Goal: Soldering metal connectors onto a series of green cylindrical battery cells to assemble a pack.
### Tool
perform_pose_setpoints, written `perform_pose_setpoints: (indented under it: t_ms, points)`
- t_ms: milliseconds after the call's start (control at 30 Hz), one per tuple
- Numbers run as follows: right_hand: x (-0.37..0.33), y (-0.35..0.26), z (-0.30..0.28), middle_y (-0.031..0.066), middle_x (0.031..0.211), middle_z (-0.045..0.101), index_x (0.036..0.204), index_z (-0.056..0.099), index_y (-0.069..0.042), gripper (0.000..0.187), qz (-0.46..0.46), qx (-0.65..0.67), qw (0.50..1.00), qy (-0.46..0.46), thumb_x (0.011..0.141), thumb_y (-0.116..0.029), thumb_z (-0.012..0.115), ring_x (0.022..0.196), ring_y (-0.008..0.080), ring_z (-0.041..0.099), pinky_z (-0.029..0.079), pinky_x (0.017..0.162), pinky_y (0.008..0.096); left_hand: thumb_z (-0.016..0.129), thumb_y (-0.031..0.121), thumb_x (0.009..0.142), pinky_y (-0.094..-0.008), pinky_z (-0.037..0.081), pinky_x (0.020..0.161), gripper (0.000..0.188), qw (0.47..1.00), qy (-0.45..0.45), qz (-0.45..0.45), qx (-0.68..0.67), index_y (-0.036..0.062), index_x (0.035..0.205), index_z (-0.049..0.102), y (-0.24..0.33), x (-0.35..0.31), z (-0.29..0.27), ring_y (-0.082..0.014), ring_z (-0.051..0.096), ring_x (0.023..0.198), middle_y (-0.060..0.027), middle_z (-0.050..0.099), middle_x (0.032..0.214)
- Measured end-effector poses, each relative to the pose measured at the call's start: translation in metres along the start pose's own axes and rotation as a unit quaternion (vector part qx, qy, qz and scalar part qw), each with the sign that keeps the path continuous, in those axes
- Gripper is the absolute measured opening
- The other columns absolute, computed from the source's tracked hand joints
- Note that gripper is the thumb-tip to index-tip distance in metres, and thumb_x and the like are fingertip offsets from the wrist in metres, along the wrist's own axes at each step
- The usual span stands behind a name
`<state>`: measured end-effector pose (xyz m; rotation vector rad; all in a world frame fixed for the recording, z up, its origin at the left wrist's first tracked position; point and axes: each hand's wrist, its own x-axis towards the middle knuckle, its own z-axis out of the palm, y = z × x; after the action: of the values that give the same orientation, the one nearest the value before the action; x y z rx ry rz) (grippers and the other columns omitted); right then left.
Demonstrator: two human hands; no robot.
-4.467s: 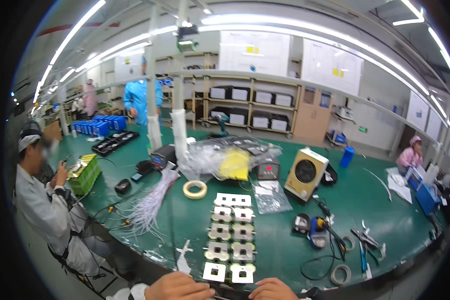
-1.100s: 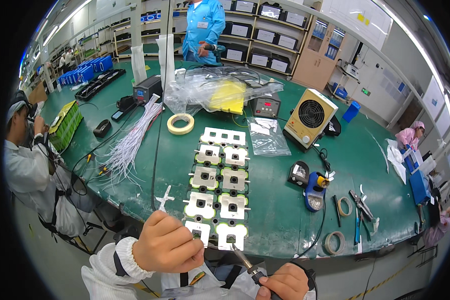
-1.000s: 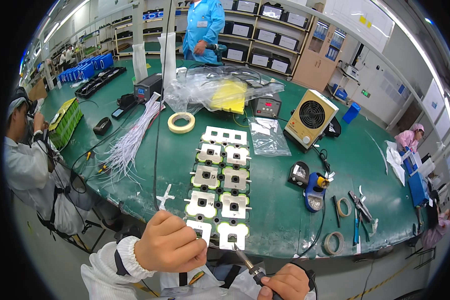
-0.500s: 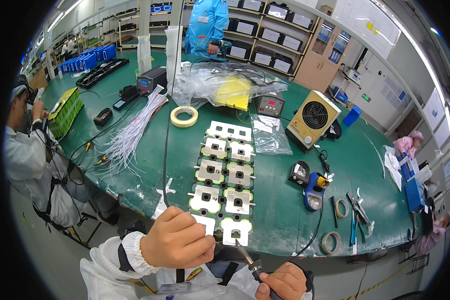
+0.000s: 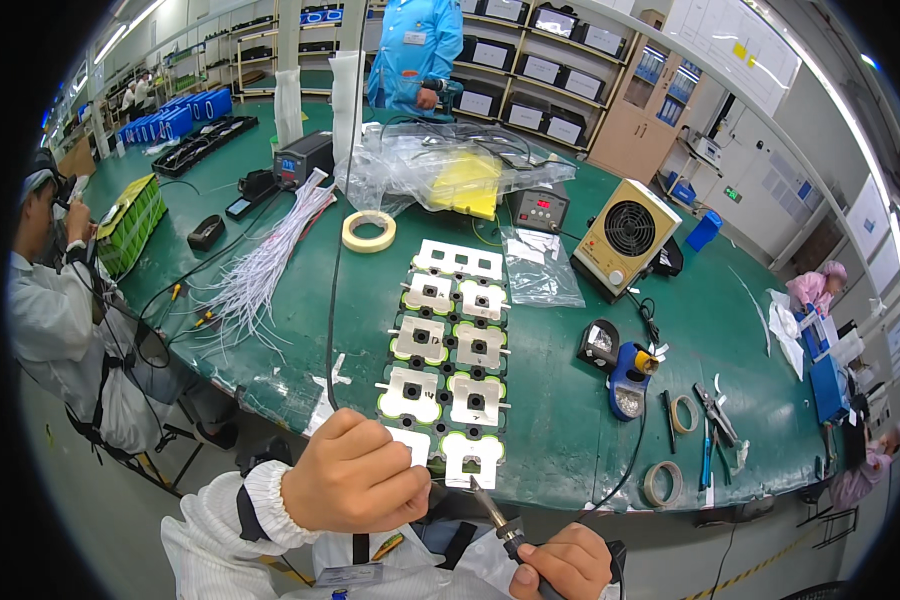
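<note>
1 head-worn fisheye view looks steeply down and forward over the green table (image 5: 570, 420), hands close at its lower edge.

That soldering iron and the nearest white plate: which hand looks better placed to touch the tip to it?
Probably the right hand: it grips the soldering iron, whose tip points at the nearest white plate. The left hand rests on the neighbouring plate and has no tool.

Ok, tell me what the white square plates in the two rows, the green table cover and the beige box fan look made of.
White square plates: likely thin metal sheet, pale matte-to-satin, with a soft sheen and cut tabs.
Green table cover: seemingly a rubber or vinyl mat, smooth, with faint glare.
Beige box fan: housing looks like painted metal or plastic, matte; black wire-like grille.
</note>
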<state>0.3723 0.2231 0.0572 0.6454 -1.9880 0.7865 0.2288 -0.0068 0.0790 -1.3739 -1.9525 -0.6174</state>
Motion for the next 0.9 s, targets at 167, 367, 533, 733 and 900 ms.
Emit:
perform_pose_setpoints:
  t_ms: [167, 367, 533, 733, 900]
  points:
    - [0.0007, 0.0, -0.001, 0.0082, 0.066, 0.057, 0.085, 0.068, 0.004, 0.006, 0.003, 0.003, 1.0, -0.003, 0.087, -0.002, 0.067, 0.051, 0.0201, 0.049, 0.038, 0.045, 0.0331, 0.074, 0.012, 0.067, -0.0306, 0.035, 0.064, 0.014, 1.0, -0.01, 0.001, -0.002, 0.0166, 0.068, 0.06, 0.0016, -0.0002, -0.0003, -0.0149, 0.045, 0.064, 0.0042, 0.039, 0.065]
    - [0.0016, 0.0005, -0.0009, 0.0083, 0.066, 0.057, 0.085, 0.068, 0.005, 0.006, 0.003, 0.005, 1.0, -0.004, 0.087, -0.002, 0.068, 0.051, 0.0202, 0.049, 0.038, 0.045, 0.0332, 0.074, 0.013, 0.065, -0.0308, 0.036, 0.065, 0.013, 1.0, -0.023, 0.007, -0.002, 0.0177, 0.069, 0.063, 0.0013, -0.0012, 0.0023, -0.0148, 0.047, 0.065, 0.0053, 0.042, 0.066]
    - [0.0016, 0.0003, 0.0005, 0.0083, 0.065, 0.057, 0.085, 0.068, 0.005, 0.007, 0.008, 0.007, 1.0, 0.003, 0.087, -0.002, 0.068, 0.05, 0.02, 0.049, 0.038, 0.045, 0.0332, 0.074, 0.012, 0.063, -0.0307, 0.036, 0.065, 0.014, 1.0, -0.028, 0.012, -0.004, 0.019, 0.068, 0.064, 0.0016, -0.0017, 0.004, -0.015, 0.048, 0.064, 0.0061, 0.043, 0.065]
    - [0.0014, 0.0005, 0.0007, 0.0086, 0.065, 0.058, 0.084, 0.068, 0.005, 0.007, 0.008, 0.009, 1.0, 0.004, 0.086, -0.002, 0.069, 0.051, 0.0198, 0.049, 0.038, 0.045, 0.0328, 0.074, 0.012, 0.063, -0.0308, 0.036, 0.065, 0.013, 1.0, -0.028, 0.013, -0.002, 0.0184, 0.068, 0.064, 0.0019, -0.002, 0.0054, -0.0152, 0.048, 0.064, 0.006, 0.043, 0.065]
    - [0.0003, 0.0016, 0.0009, 0.0088, 0.066, 0.058, 0.083, 0.068, 0.005, 0.007, 0.004, 0.01, 1.0, 0.01, 0.086, -0.002, 0.069, 0.051, 0.0198, 0.05, 0.038, 0.045, 0.0325, 0.075, 0.013, 0.064, -0.0308, 0.035, 0.064, 0.013, 0.999, -0.03, 0.017, -0.014, 0.0178, 0.069, 0.064, 0.0026, -0.0019, 0.0069, -0.0152, 0.048, 0.063, 0.0057, 0.043, 0.066]
